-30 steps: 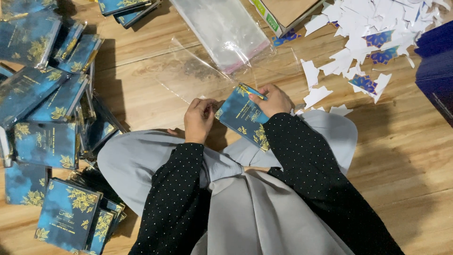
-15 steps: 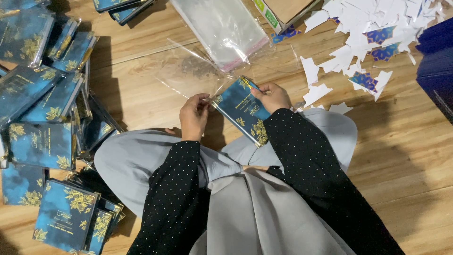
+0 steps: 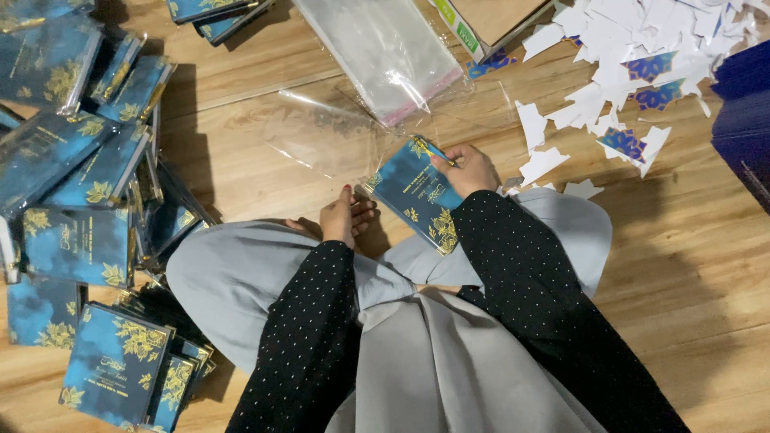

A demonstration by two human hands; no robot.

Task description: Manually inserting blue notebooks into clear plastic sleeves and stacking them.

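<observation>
Blue gold-patterned card (image 3: 417, 196) in right hand (image 3: 469, 168)

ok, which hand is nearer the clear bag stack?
Right. The right hand holds a blue card just below the stack; the left hand sits lower, further off.

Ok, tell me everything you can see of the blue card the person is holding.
The blue card is a flat rectangle, dark blue with gold leaf patterns at its corners and gold lettering in the middle. It looks like glossy card stock. It is tilted diagonally above the lap, its far corner pinched by the right hand. The left hand is near its lower left edge; contact is unclear.
</observation>
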